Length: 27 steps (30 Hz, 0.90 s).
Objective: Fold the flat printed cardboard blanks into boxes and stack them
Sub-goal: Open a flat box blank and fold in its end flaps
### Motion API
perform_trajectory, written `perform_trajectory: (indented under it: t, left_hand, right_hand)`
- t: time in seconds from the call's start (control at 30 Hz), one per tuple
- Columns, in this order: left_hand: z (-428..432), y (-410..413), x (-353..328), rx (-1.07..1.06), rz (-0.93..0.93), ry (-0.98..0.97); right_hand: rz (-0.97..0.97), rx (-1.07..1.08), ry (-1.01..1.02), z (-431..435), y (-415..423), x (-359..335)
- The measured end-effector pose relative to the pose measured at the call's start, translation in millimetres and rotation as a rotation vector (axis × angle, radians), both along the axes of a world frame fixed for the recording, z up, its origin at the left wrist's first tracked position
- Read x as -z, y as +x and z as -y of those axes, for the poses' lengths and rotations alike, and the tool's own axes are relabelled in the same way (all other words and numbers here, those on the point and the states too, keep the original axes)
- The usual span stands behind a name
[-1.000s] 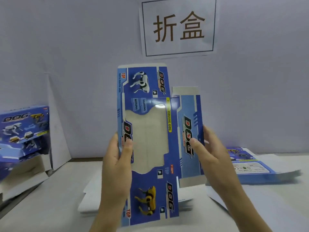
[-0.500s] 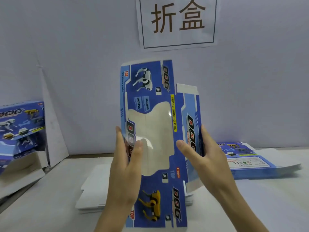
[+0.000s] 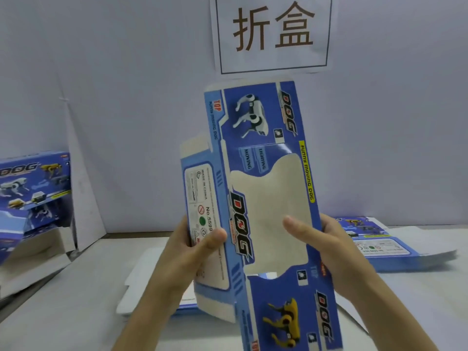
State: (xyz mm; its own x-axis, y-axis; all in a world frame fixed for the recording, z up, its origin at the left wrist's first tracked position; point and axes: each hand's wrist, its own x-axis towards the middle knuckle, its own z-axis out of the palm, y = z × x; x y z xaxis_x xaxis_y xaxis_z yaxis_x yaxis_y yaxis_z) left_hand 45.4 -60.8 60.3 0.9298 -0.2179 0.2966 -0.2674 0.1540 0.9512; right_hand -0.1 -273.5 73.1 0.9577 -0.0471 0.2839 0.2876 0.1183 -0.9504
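Holding a blue printed cardboard blank upright in the centre of the frame, a person works with two bare hands. The blank's long front panel shows a white robot dog near the top, a pale window in the middle and a yellow robot dog near the bottom, with the word DOG printed several times. Its lower end runs off the bottom edge of the frame. A narrower side panel with small label text angles out to the left.

The left hand pinches that side panel — thumb on the printed face, fingers behind it. The right hand grips the blank's right edge, thumb lying across the window, fingers hidden behind the card.

At the right of the frame a stack of flat blanks lies on the grey table. At the left edge sit folded boxes in the same blue print, with a white flap open below them. In the lower centre, behind the hands, a low pile of white sheets rests on the table. A white sign with two large brown Chinese characters hangs on the wall at the top.
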Motion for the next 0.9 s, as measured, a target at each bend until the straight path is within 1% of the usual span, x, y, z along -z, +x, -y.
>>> perform_trajectory:
  t: [0.1,0.2,0.27,0.4,0.53,0.67,0.73,0.8,0.9]
  left_hand:
    - [2,5,6,-0.072,-0.069,-0.109]
    - [4,5,6,-0.037,-0.098,-0.151]
    - [4,3,4,0.009,-0.101,-0.137]
    - [8,2,6,-0.062,-0.078,-0.122]
    - [8,1,4,-0.054,-0.085,-0.085]
    - [8,0,4,-0.108,-0.061,-0.095]
    - [9,-2,4,-0.101,-0.05,-0.1]
    - [11,-3,2,-0.092,-0.037,-0.078]
    - [16,-5,5,-0.154,-0.009,-0.035]
  right_hand:
    - [0.023,0.029,0.018,7,1,1]
    - [0.039,0.043,-0.03,12,1,0]
    - [0.054,0.069,-0.067,14,2,0]
    - [0.037,0.084,-0.038,17,5,3]
    - [0.03,0.076,-0.053,17,5,3]
    - [0.022,0.07,0.002,15,6,5]
    - [0.021,0.075,0.015,15,6,5]
    - [0.029,0.079,-0.004,14,5,4]
    - [0.032,0.091,-0.051,15,5,3]
